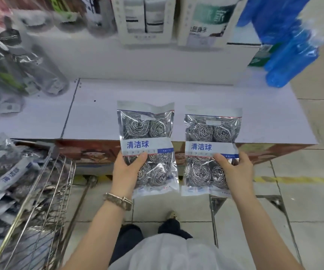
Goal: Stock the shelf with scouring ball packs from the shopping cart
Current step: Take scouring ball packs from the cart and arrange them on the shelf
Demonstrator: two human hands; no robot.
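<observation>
My left hand (127, 168) grips the lower half of one clear scouring ball pack (145, 131), thumb on its front. My right hand (235, 168) holds a second, identical pack (211, 133) the same way. Both packs show steel wool balls and a white label with blue characters. Their upper halves reach over the front edge of the white shelf (176, 94); whether they touch it I cannot tell. The wire shopping cart (46, 182) stands at my lower left with several more packs (7, 172) piled inside.
Boxed goods (147, 18) stand at the back of the shelf. Bagged dark items (21, 65) lie on the shelf's left part. Blue plastic-wrapped rolls (285, 51) hang at the right. The tiled floor and my shoes are below.
</observation>
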